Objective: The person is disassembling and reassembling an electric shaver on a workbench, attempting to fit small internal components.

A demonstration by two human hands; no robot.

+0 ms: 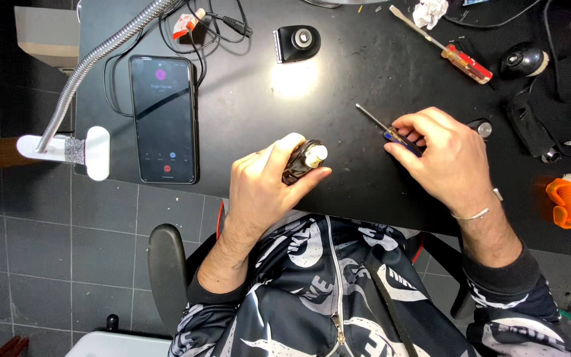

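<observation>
Head view: at centre frame the left hand (259, 185) is closed around a small dark motor-like part (304, 160) with a pale round end, held over the black table (338, 86) edge. Right of centre, the right hand (447, 158) grips a blue-handled screwdriver (391, 132), tip pointing upper left. A lit phone (164, 119) lies at left, a black trimmer head (297, 42) at top centre.

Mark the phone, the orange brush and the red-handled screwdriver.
phone (164, 119), head view, middle of its dark screen.
orange brush (563, 201), head view, on its orange body.
red-handled screwdriver (468, 64), head view, on the clear red handle.
</observation>
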